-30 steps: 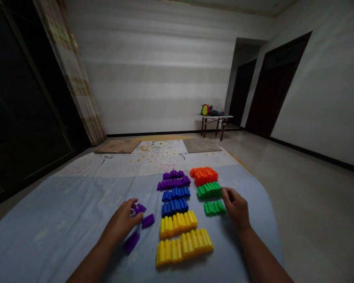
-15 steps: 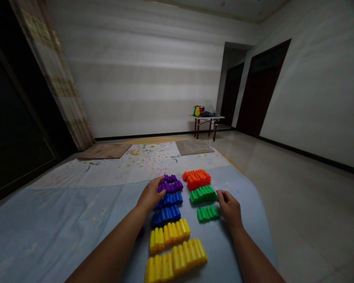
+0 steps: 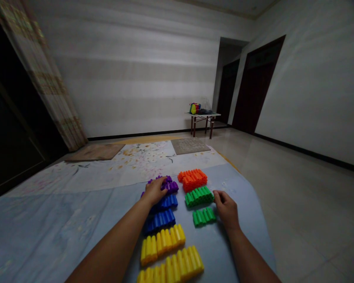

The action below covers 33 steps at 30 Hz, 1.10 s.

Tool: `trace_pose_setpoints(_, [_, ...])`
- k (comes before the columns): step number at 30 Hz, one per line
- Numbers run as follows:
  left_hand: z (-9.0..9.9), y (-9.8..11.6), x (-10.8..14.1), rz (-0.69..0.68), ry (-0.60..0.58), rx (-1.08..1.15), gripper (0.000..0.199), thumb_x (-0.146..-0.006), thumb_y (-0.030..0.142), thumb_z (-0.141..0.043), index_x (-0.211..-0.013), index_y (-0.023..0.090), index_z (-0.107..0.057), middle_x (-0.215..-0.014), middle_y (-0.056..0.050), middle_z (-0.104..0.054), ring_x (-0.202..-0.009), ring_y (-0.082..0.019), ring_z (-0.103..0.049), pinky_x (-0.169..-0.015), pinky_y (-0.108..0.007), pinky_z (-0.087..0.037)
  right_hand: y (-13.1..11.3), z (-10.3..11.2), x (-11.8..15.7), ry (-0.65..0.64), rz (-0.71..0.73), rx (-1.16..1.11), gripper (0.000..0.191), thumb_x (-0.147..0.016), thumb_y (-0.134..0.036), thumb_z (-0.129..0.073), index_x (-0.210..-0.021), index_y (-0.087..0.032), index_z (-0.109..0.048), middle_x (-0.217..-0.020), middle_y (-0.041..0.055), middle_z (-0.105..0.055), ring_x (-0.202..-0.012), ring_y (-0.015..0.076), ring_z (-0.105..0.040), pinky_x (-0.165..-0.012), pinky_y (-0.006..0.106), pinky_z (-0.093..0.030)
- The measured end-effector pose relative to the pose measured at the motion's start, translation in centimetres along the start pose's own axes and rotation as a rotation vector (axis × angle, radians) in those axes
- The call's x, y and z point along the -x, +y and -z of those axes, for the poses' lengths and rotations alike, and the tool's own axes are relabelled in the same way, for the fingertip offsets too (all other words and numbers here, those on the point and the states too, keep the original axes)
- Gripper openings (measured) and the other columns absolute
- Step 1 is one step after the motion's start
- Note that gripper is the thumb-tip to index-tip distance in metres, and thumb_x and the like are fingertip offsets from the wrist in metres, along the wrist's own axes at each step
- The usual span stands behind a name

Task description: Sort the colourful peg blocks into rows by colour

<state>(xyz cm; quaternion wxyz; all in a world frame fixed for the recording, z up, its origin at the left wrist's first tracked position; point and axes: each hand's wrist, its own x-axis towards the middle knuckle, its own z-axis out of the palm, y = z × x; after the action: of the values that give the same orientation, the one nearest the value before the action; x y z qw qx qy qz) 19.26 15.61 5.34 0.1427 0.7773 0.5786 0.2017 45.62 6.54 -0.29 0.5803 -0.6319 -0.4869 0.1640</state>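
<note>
My left hand (image 3: 155, 191) reaches over a stack of short purple plastic tubes (image 3: 172, 186), its thumb and fingers closed about some of them and hiding part of the stack. Right below it lie two rows of blue tubes (image 3: 161, 221). My right hand (image 3: 227, 208) is curled with thumb and forefinger together at the right end of the stacked green tubes (image 3: 199, 197); whatever lies between those fingertips is hidden. A smaller green row (image 3: 204, 217) sits just left of that wrist. Orange tubes (image 3: 194, 179) are piled behind the green ones.
Two rows of yellow tubes (image 3: 163, 241) lie nearest me, between my forearms. A pale blue flowered cloth (image 3: 61, 220) covers the table, whose rounded edge runs along the right. Two flat mats (image 3: 190, 146) rest at the far end. A small folding table (image 3: 203, 114) stands near the wall.
My left hand has shifted farther over the top of the purple stack. The right hand keeps its place at the end of the green stack. The view has turned slightly right.
</note>
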Motion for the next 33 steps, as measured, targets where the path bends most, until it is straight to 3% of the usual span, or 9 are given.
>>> trace_pose_setpoints(3, [0.5, -0.3, 0.6, -0.01, 0.033, 0.048, 0.053, -0.07, 0.027, -0.058, -0.122, 0.02, -0.05, -0.123, -0.009, -0.057, -0.112, -0.024, -0.051, -0.094, -0.036, -0.037, 0.3, 0.0, -0.1, -0.01, -0.007, 0.02, 0.046, -0.076, -0.058, -0.045, -0.082, -0.018, -0.066, -0.074, 0.0057, -0.069, -0.07, 0.0195, -0.062, -0.067, 0.028, -0.045])
trace_pose_setpoints(6, [2.1, -1.5, 2.6, 0.0, 0.104, 0.087, 0.05, -0.076, 0.035, -0.051, -0.123, 0.017, -0.049, -0.126, -0.01, -0.054, -0.117, -0.022, -0.047, -0.099, -0.035, -0.035, 0.5, 0.0, -0.1, -0.016, -0.023, 0.029, 0.046, -0.076, -0.058, -0.046, -0.083, -0.017, -0.066, -0.075, 0.006, -0.069, -0.071, 0.0199, -0.062, -0.068, 0.028, -0.045])
trace_pose_setpoints(10, [5.1, -4.9, 7.1, 0.102, 0.218, 0.177, 0.048, -0.076, 0.045, -0.046, -0.113, 0.015, -0.055, -0.116, -0.01, -0.059, -0.108, -0.022, -0.053, -0.094, -0.037, -0.041, 0.5, 0.3, -0.1, -0.012, -0.043, 0.029, 0.045, -0.074, -0.058, -0.049, -0.083, -0.017, -0.067, -0.073, 0.0055, -0.069, -0.071, 0.02, -0.062, -0.068, 0.028, -0.045])
trace_pose_setpoints(14, [6.7, -7.9, 12.4, 0.278, 0.204, 0.284, 0.05, -0.07, 0.053, -0.05, -0.1, 0.015, -0.061, -0.099, -0.01, -0.066, -0.092, -0.023, -0.06, -0.082, -0.037, -0.047, 0.7, 0.4, -0.3, 0.005, -0.059, 0.052, 0.044, -0.072, -0.057, -0.051, -0.081, -0.017, -0.067, -0.07, 0.0051, -0.068, -0.069, 0.02, -0.061, -0.067, 0.028, -0.044])
trace_pose_setpoints(17, [6.4, -8.5, 15.1, 0.333, 0.142, 0.326, 0.051, -0.067, 0.055, -0.054, -0.096, 0.014, -0.063, -0.095, -0.01, -0.067, -0.089, -0.024, -0.061, -0.079, -0.037, -0.048, 0.8, 0.3, -0.3, 0.026, -0.065, 0.079, 0.043, -0.072, -0.056, -0.05, -0.08, -0.017, -0.067, -0.068, 0.005, -0.067, -0.068, 0.0201, -0.061, -0.066, 0.028, -0.043])
trace_pose_setpoints(21, [5.0, -8.2, 16.8, 0.337, 0.078, 0.354, 0.053, -0.064, 0.058, -0.057, -0.096, 0.016, -0.064, -0.099, -0.011, -0.066, -0.093, -0.025, -0.061, -0.082, -0.037, -0.047, 0.8, 0.3, -0.4, 0.028, -0.046, 0.059, 0.044, -0.074, -0.055, -0.047, -0.078, -0.016, -0.066, -0.068, 0.0063, -0.067, -0.067, 0.0198, -0.061, -0.065, 0.028, -0.044])
trace_pose_setpoints(26, [3.9, -7.6, 17.3, 0.295, 0.017, 0.324, 0.053, -0.059, 0.06, -0.063, -0.095, 0.021, -0.066, -0.1, -0.008, -0.067, -0.097, -0.027, -0.06, -0.086, -0.036, -0.047, 0.9, 0.4, -0.4, 0.055, -0.023, 0.097, 0.044, -0.076, -0.055, -0.044, -0.077, -0.016, -0.066, -0.07, 0.0062, -0.068, -0.066, 0.0186, -0.06, -0.065, 0.028, -0.043])
trace_pose_setpoints(33, [3.8, -8.0, 16.9, 0.235, -0.033, 0.267, 0.053, -0.059, 0.056, -0.063, -0.097, 0.018, -0.065, -0.099, -0.008, -0.067, -0.096, -0.027, -0.06, -0.088, -0.036, -0.046, 1.1, 0.5, -0.3, 0.046, -0.018, 0.128, 0.042, -0.077, -0.05, -0.042, -0.077, -0.016, -0.066, -0.071, 0.006, -0.069, -0.066, 0.0178, -0.061, -0.064, 0.026, -0.043])
